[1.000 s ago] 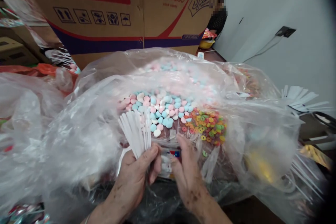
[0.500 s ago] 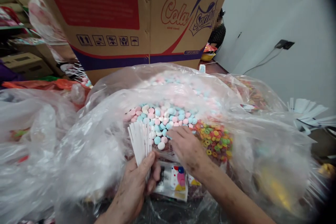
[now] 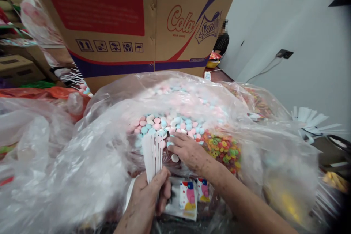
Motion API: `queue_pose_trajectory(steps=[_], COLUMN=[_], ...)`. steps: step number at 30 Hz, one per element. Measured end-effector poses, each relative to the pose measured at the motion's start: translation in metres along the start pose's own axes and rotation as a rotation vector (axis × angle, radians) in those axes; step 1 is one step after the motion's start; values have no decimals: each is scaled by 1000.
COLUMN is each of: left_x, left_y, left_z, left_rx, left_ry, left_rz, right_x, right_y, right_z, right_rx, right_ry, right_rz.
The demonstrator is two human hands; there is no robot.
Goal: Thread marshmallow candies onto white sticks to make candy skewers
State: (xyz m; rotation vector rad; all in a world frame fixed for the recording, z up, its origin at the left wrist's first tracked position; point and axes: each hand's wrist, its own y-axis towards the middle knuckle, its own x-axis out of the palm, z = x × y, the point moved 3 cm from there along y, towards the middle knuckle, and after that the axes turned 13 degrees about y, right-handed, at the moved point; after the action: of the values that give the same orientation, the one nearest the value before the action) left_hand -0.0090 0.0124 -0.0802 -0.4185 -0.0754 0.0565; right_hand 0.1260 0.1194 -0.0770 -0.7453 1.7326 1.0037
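Note:
My left hand [image 3: 152, 193] is closed around a bundle of thin white strips [image 3: 150, 151], held upright and fanned a little at the top. Just right of the strips, my right hand [image 3: 189, 151] reaches into a heap of round pink, blue and white candies [image 3: 148, 126], fingers stretched out and slightly apart. Its fingertips touch the candies; what lies under the palm is hidden. One white candy [image 3: 174, 158] lies alone below those fingers. Ring-shaped coloured gummies [image 3: 223, 148] are heaped to the right of the hand. Under my wrists are clear packets with dotted prints [image 3: 188, 195].
Behind the candies stands a tall cardboard box [image 3: 115, 11]. Crumpled clear plastic bags [image 3: 90, 168] spread on both sides. More white strips [image 3: 309, 119] fan out at the right, near the wall. A person [image 3: 222, 42] is partly visible behind the box.
My right hand has moved a little left, closer to the strips. Fewer candies show in front of it, with dark surface now bared. The strips stand more upright, and the view has shifted slightly.

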Motion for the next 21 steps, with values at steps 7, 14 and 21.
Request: queue_pose_trajectory(steps=[7, 14, 21], left_x=[-4, -1, 2], left_y=[1, -1, -3], left_z=[7, 4, 7], left_rx=[15, -85, -58], left_ry=[-14, 87, 90], left_rz=[-79, -104, -126], right_x=[-45, -27, -8], right_y=[-34, -59, -65], right_z=[5, -5, -12], right_rx=[343, 592, 588], right_ry=[313, 403, 245], right_rz=[359, 132, 94])
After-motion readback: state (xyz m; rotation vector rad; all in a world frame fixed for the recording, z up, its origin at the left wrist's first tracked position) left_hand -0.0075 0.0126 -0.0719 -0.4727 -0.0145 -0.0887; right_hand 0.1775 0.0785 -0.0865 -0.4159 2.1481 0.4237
